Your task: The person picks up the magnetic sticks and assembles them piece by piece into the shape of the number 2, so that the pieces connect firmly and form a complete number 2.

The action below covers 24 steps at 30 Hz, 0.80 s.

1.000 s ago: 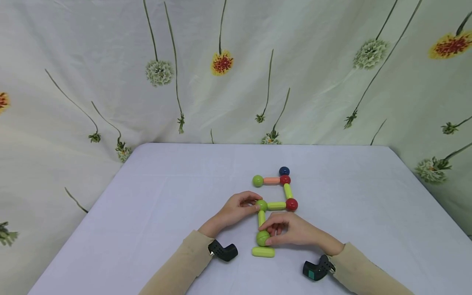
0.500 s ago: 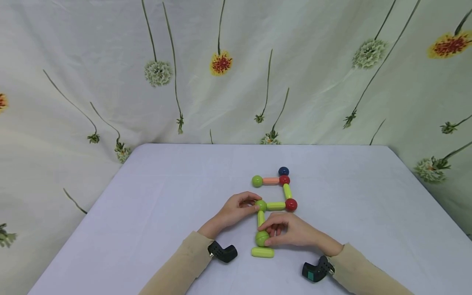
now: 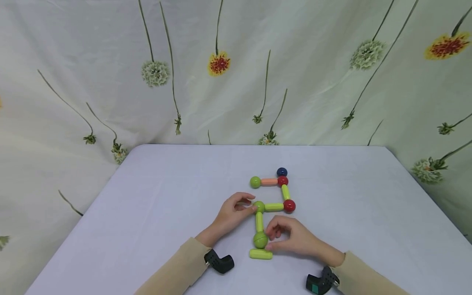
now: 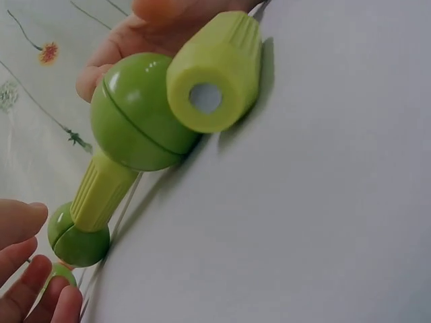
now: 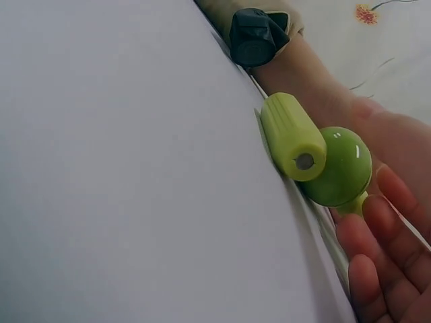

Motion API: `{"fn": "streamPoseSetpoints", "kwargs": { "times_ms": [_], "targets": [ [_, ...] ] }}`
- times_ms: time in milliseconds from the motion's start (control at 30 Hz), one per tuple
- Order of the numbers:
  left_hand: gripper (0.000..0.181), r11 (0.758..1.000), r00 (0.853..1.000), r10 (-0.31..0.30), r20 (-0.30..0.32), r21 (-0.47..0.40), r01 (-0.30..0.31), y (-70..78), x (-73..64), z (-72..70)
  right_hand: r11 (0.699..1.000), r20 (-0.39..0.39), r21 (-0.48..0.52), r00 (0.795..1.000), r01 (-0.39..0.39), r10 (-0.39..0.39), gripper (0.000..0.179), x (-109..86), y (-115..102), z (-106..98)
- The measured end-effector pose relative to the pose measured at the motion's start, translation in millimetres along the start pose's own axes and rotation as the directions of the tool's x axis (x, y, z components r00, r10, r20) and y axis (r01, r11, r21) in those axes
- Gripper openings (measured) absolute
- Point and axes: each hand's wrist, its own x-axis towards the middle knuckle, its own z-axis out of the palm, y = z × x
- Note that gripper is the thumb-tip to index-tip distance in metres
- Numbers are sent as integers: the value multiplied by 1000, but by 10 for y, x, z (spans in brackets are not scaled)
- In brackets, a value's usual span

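Note:
A figure of balls and ribbed rods from a magnetic building set lies on the table. My left hand is beside its middle green ball, thumb tip at the ball's left edge; whether it touches is unclear. The left fingers are loosely bent, apart from the ball. A yellow-green rod runs down to the lower green ball. Just right of that ball, my right hand has thumb and fingers spread apart, holding nothing. Another yellow-green rod lies crosswise below the ball, a grey disc in its end.
From the middle ball, a rod leads to a red ball. Further back are another red ball, a blue ball, an orange rod and a green ball. A flowered cloth hangs behind the table.
My right hand has let go of the lower green ball and moved slightly right. The left fingertips have drawn back a little from the middle ball. The figure keeps its shape.

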Motion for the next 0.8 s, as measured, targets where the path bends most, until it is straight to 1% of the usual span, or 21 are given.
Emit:
{"fn": "streamPoseSetpoints", "kwargs": {
  "times_ms": [67, 167, 267, 367, 467, 533, 633, 733, 800],
  "targets": [
    [27, 1000, 1000, 16, -12, 8, -16, 8, -30, 4, 1000, -9, -22, 1000, 10, -11, 21, -13, -11, 11],
    [24, 999, 1000, 30, -2, 21, -30, -4, -65, -2, 999, -16, -49, 1000, 13, -13, 22, -42, 121, 30],
    [18, 999, 999, 32, 29, 11, -32, -8, -97, -9, 997, -12, -59, 999, 40, -40, 23, -71, 186, 40],
    [11, 999, 996, 40, 82, -10, -39, -8, -131, -18, 995, -1, -60, 997, 75, -75, 23, -97, 201, 48],
    [9, 998, 988, 67, 139, -20, -65, 14, -179, -33, 993, 8, -61, 995, 98, -98, 24, -116, 199, 57],
    [10, 996, 981, 91, 172, -17, -90, 57, -219, -44, 993, 11, -58, 995, 101, -100, 24, -124, 200, 62],
    [12, 993, 968, 121, 221, -20, -120, 209, -282, -75, 992, 13, -60, 994, 110, -110, 24, -129, 202, 64],
    [13, 989, 955, 144, 261, -25, -143, 343, -317, -98, 989, 16, -71, 992, 127, -126, 25, -132, 210, 68],
    [13, 986, 947, 164, 278, -33, -161, 372, -320, -102, 988, 17, -82, 991, 133, -132, 25, -133, 218, 71]
  ]
}}
